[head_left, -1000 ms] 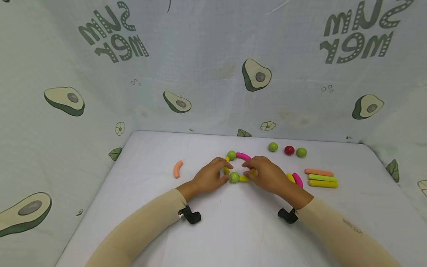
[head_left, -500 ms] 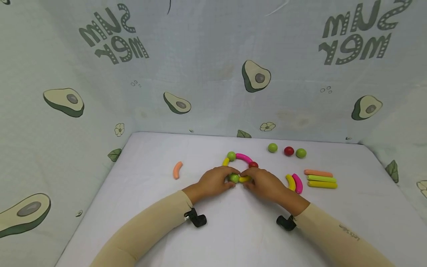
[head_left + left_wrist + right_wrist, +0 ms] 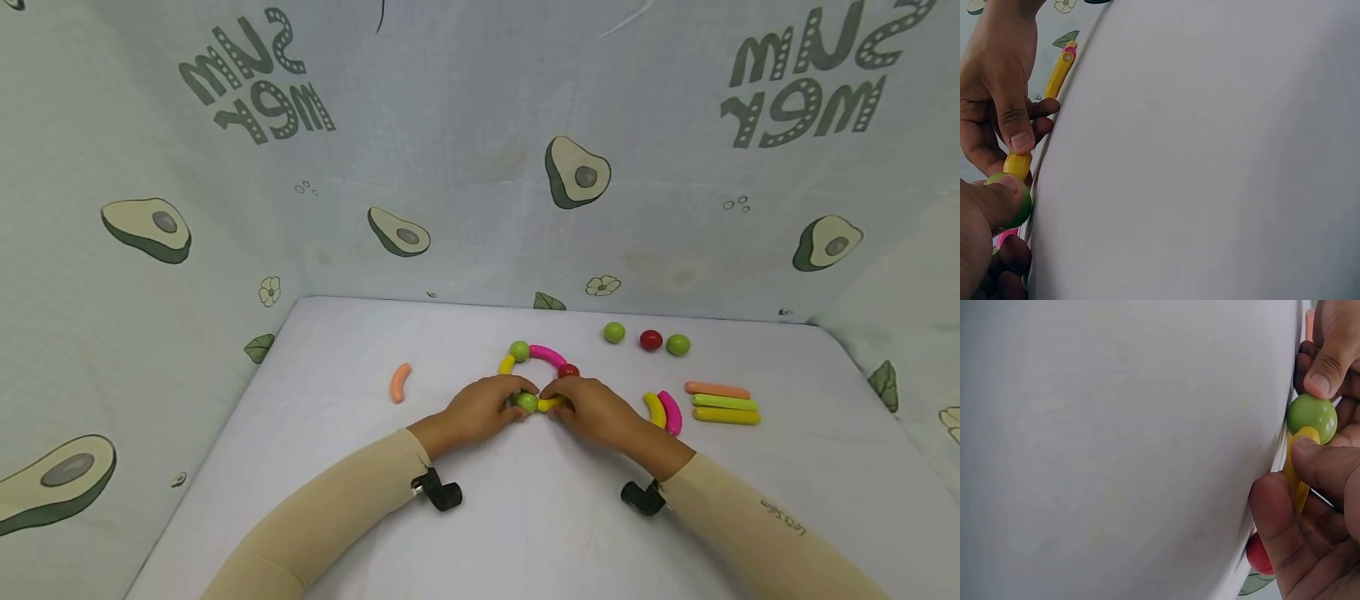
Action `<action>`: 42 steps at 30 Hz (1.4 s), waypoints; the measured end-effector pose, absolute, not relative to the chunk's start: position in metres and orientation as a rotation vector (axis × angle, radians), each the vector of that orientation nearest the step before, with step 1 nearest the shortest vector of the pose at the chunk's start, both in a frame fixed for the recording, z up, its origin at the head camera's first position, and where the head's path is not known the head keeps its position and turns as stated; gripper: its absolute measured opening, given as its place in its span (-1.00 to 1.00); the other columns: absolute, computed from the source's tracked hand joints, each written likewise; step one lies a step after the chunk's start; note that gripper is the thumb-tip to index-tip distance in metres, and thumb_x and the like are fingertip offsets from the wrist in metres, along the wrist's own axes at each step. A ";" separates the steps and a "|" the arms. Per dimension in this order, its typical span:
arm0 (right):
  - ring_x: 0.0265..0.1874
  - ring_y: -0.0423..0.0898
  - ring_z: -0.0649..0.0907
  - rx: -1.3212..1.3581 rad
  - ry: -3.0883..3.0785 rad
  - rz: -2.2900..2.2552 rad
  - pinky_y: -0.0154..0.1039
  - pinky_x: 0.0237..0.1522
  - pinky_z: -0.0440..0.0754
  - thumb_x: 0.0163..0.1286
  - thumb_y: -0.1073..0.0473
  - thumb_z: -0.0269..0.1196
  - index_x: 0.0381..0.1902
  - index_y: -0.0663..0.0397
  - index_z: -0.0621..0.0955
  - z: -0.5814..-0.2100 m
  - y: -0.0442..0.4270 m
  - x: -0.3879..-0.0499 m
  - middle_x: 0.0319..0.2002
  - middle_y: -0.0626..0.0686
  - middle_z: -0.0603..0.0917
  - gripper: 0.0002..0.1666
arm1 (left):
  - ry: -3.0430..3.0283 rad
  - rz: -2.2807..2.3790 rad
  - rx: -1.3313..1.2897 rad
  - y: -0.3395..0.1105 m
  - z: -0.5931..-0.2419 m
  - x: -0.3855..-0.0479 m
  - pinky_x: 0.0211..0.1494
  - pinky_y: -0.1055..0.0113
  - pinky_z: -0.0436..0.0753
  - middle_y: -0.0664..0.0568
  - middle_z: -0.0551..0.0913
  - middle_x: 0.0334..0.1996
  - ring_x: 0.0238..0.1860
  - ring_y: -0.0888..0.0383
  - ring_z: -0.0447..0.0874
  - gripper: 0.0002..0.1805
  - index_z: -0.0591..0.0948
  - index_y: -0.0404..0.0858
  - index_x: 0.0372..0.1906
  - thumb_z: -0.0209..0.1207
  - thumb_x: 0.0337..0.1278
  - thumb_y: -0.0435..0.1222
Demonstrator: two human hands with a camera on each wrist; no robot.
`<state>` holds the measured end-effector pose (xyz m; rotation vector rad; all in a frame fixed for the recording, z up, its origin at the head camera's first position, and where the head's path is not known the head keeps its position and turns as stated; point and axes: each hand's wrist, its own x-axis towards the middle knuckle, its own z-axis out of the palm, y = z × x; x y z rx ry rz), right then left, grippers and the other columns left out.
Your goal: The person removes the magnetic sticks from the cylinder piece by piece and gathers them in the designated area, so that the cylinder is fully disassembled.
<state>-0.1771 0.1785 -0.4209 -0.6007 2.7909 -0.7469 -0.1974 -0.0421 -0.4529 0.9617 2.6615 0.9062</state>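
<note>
Between thumb and fingers my left hand (image 3: 480,407) pinches a green ball (image 3: 527,402) at the near side of a small ring of toy pieces. Joined to that ball is a yellow curved stick (image 3: 1297,487), which my right hand (image 3: 597,410) pinches. Farther round the ring are another green ball (image 3: 520,351), a pink curved stick (image 3: 547,355), a red ball (image 3: 568,370) and a second yellow curved stick (image 3: 507,364). My hands cover the ring's left and right sides in the head view.
An orange curved stick (image 3: 400,382) lies to the left. On the right are loose yellow (image 3: 655,408) and pink curved sticks (image 3: 671,412), and straight sticks (image 3: 726,402) in a row. Two green balls and a red ball (image 3: 650,340) sit at the back, before a patterned cloth wall.
Both hands have come closer together at the ring's near side. My left hand moved right to grip the green ball, and my right hand came down onto the yellow stick. Lately they hold nearly still.
</note>
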 end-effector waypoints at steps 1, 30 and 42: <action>-0.13 -0.03 0.65 -0.599 2.790 -0.747 0.01 0.06 0.67 0.31 0.30 0.44 -0.04 0.07 0.73 -0.421 0.179 -0.177 -0.13 -0.05 0.74 -0.74 | 2.657 0.912 0.966 -0.043 -0.453 -0.197 0.10 0.34 0.54 0.23 0.67 0.06 -0.09 0.29 0.54 -0.62 0.62 -0.05 0.23 0.32 0.35 -0.21; 0.21 0.15 0.59 -0.672 2.835 -0.541 0.05 0.14 0.63 0.31 0.25 0.45 0.13 0.07 0.69 -0.412 0.185 -0.162 0.21 0.14 0.61 -0.58 | 2.794 1.158 0.874 -0.083 -0.445 -0.206 -0.24 0.37 0.54 0.12 0.62 0.10 -0.23 0.22 0.54 -0.51 0.58 -0.10 0.33 0.34 0.35 -0.19; 0.02 0.08 0.66 -0.475 2.857 -0.530 -0.09 -0.08 0.73 0.27 0.18 0.51 0.30 0.05 0.58 -0.413 0.193 -0.156 0.29 0.26 0.41 -0.35 | 2.897 1.241 0.692 -0.107 -0.440 -0.225 0.09 0.21 0.59 0.04 0.67 0.13 0.06 0.08 0.62 -0.54 0.61 -0.22 0.27 0.37 0.31 -0.25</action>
